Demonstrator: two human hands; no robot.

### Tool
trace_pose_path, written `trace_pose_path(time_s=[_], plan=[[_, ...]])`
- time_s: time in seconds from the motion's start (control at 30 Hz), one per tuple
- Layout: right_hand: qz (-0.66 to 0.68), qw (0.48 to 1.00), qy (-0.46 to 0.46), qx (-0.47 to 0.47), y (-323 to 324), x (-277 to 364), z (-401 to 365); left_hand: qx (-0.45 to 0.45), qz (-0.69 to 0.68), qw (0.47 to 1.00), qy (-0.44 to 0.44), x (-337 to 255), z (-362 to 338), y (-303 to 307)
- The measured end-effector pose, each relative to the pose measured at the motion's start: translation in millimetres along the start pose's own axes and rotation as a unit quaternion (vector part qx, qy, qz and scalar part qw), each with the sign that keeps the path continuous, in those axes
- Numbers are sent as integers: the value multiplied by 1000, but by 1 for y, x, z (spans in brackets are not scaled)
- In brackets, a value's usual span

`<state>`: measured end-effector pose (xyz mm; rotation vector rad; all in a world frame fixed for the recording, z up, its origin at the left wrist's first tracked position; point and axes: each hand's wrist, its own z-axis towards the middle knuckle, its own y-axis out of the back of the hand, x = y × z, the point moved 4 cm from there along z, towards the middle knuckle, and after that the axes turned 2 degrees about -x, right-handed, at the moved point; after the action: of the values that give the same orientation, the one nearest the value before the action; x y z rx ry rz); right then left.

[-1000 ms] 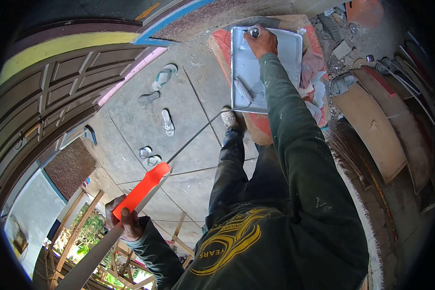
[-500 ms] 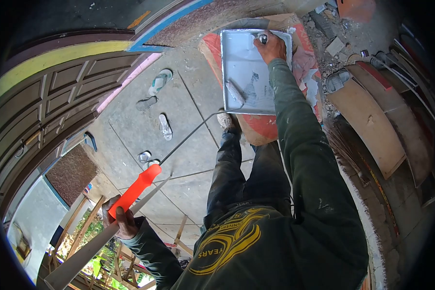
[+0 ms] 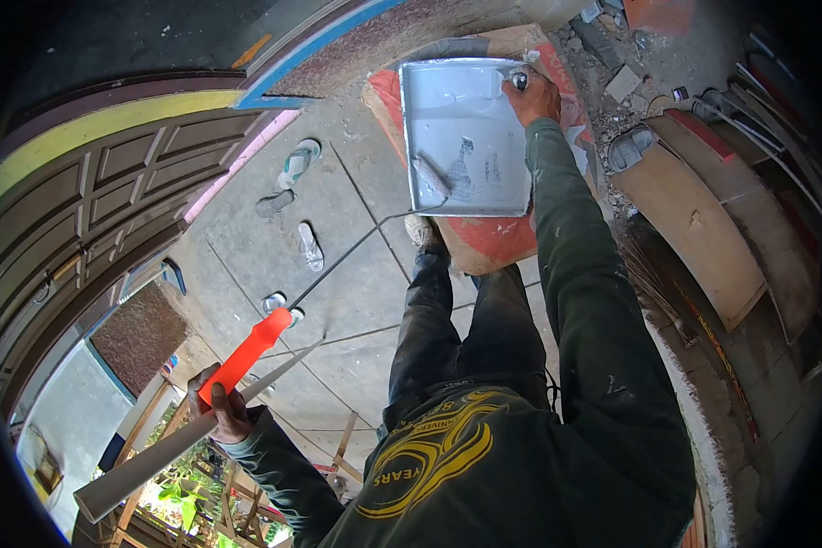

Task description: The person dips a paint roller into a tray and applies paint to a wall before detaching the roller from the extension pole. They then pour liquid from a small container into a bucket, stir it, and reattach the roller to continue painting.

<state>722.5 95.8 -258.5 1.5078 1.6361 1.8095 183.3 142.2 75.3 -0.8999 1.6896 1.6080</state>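
My left hand (image 3: 221, 406) grips a paint roller by its orange handle (image 3: 245, 356), with a long pale pole (image 3: 160, 455) running through the same grasp. The roller's thin metal rod reaches to the paint tray (image 3: 406, 137), where its paint-covered roller sleeve (image 3: 430, 177) rests by the near left corner. My right hand (image 3: 537, 97) is closed at the tray's far right corner. A small thing with a round, silvery end (image 3: 520, 80) pokes out of that fist; I cannot tell its kind. Pale, wet paint coats the tray, with darker bare patches in the middle.
Under the tray lies a red and brown paper sack (image 3: 489, 239). Sandals and slippers (image 3: 310, 247) are scattered on the concrete floor. Rubble (image 3: 623, 84) and leaning boards (image 3: 694, 219) line the right side; a panelled door (image 3: 119, 173) stands left.
My right hand has shifted right across the tray's far end, toward its right edge. The view has moved slightly, and the pole's near end sits a little higher. Both grips remain closed.
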Motion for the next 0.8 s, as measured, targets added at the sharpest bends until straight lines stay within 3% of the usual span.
trace_pose_path(time_s=[0.4,0.47,0.6,0.7,0.8], plan=[[-4,1000,4,-10,21,-27,-9,1,25,1000,20,0,-4,1],[-8,997,40,-66,22,-33,-16,-1,28,999,20,-1,-5,-1],[-34,994,70,-74,28,-44,-35,2,32,999,15,-9,-8,-6],[44,991,59,-112,48,-46,-70,-33,10,999,17,-7,-9,-8],[166,979,-28,-115,41,-68,-116,-12,22,1000,14,-9,-11,-8]])
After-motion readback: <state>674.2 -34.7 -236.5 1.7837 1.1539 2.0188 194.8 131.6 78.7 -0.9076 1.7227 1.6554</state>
